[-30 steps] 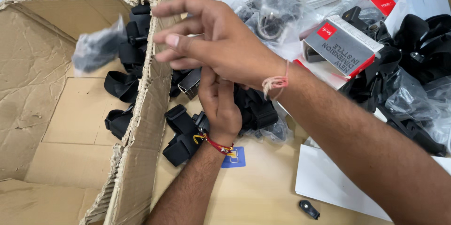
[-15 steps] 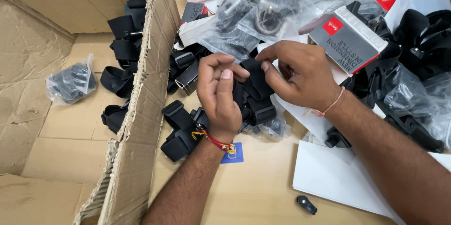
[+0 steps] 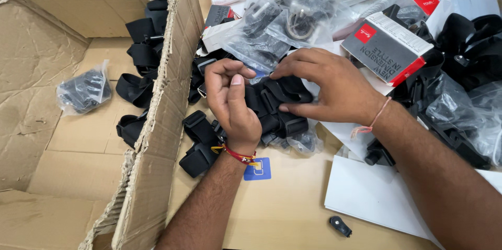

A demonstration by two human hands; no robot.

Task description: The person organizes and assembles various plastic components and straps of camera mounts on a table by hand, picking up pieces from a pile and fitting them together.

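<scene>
Sitting left on the desk [image 3: 293,218], a torn cardboard box [image 3: 157,124]; beside it both hands, left hand [image 3: 232,106] and right hand [image 3: 329,90], pinch black straps [image 3: 277,106], seemingly light, floppy, best gripped at stiff buckles

A light wooden tabletop [image 3: 293,218] fills the view from edge to edge; no wall, floor or window shows. It is lit evenly and brightly from above, with only soft shadows. A large, worn cardboard box [image 3: 47,72] with torn edges stands open on its left part. White sheets of paper [image 3: 371,192] lie at the right, and small printed cartons [image 3: 387,46] and clear plastic bags [image 3: 293,20] crowd the far side
</scene>
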